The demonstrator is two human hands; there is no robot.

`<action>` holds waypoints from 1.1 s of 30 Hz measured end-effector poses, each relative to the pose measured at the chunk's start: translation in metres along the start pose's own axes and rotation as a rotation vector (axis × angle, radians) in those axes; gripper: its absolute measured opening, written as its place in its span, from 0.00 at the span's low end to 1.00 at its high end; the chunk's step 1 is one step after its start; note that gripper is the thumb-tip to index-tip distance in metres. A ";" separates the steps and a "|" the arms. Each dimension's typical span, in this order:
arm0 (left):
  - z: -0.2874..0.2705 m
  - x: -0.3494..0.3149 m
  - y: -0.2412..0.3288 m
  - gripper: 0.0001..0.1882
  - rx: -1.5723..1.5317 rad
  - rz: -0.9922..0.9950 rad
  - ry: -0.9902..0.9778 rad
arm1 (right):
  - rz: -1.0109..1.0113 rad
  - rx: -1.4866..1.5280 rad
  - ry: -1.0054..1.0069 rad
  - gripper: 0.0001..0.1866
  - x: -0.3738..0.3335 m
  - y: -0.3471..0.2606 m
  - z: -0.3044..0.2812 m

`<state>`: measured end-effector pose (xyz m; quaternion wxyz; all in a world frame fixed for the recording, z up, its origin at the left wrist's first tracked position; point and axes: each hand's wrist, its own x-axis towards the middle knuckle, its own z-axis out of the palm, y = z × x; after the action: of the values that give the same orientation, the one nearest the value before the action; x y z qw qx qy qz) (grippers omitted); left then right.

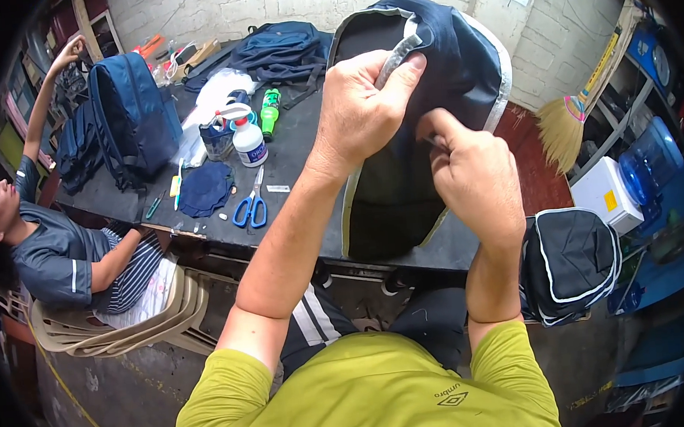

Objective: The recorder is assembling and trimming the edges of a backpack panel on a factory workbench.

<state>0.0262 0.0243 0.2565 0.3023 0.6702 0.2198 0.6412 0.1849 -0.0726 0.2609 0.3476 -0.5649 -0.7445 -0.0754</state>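
Above the table's front, my left hand [370,104] pinches the light grey edge binding of a dark navy backpack [463,74], which seems turned inside out. The gripped binding stands up between thumb and fingers. My right hand [476,176] is closed, its fingers curled close against the bag's dark fabric. Something small may be between those fingertips, but it is too blurred to name. Pale binding runs round the bag's rim, and its lower part rests on the black table [306,216]. Blue-handled scissors [251,208] lie left of my left forearm.
A white spray bottle [248,141], green bottle [270,114] and navy cloth scraps [206,190] are on the table. Navy backpacks [132,109] stand at the left and back. A seated person [67,248] raises an arm at left. Another bag [572,265] sits at right, below a broom [566,126].
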 end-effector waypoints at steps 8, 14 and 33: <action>-0.008 0.000 -0.006 0.19 0.012 -0.033 -0.030 | 0.108 0.010 -0.241 0.09 -0.048 0.012 0.029; -0.003 0.002 -0.002 0.10 0.082 0.152 -0.084 | -0.088 -0.062 0.715 0.34 0.019 0.025 -0.002; -0.113 0.054 -0.019 0.30 0.308 0.338 -0.109 | -0.031 0.675 0.363 0.27 -0.007 0.079 -0.029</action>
<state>-0.0797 0.0888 0.2824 0.0961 0.7692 0.1833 0.6045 0.2684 -0.0650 0.2567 0.6391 -0.3850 -0.6621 0.0698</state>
